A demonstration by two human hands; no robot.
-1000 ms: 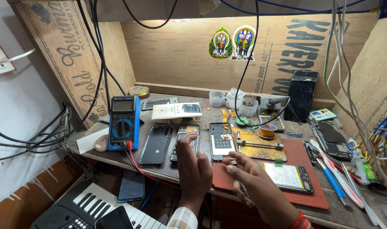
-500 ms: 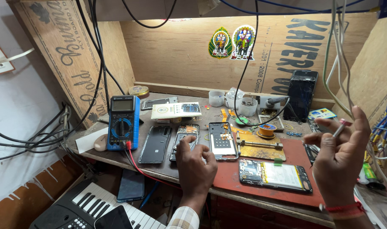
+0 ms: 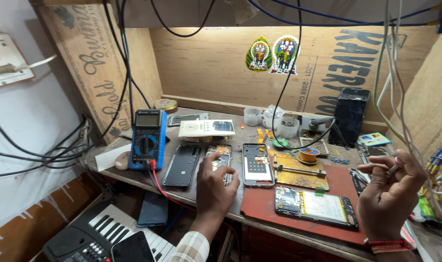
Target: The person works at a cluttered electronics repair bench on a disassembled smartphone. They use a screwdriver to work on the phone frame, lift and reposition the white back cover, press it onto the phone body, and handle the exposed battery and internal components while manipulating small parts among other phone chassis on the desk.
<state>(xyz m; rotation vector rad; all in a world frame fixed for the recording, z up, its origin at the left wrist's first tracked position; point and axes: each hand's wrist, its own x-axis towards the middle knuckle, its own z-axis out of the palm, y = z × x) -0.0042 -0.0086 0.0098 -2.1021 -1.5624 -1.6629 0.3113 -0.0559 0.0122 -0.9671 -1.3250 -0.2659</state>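
right hand (image 3: 388, 191) lifted off the red mat (image 3: 260, 206), raised at right pinching a small slim tool (image 3: 392, 169), left hand (image 3: 216, 187) slightly forward

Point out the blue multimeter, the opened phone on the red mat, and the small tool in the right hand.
blue multimeter (image 3: 148, 139): head view, on its round dial.
opened phone (image 3: 316, 205): head view, on its pale middle panel.
small tool (image 3: 392, 169): head view, on the slim tip pinched by the right hand (image 3: 388, 196).

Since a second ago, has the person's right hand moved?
Yes. The right hand has risen off the red mat and swung right, past the opened phone, now pinching a small tool in its fingers.
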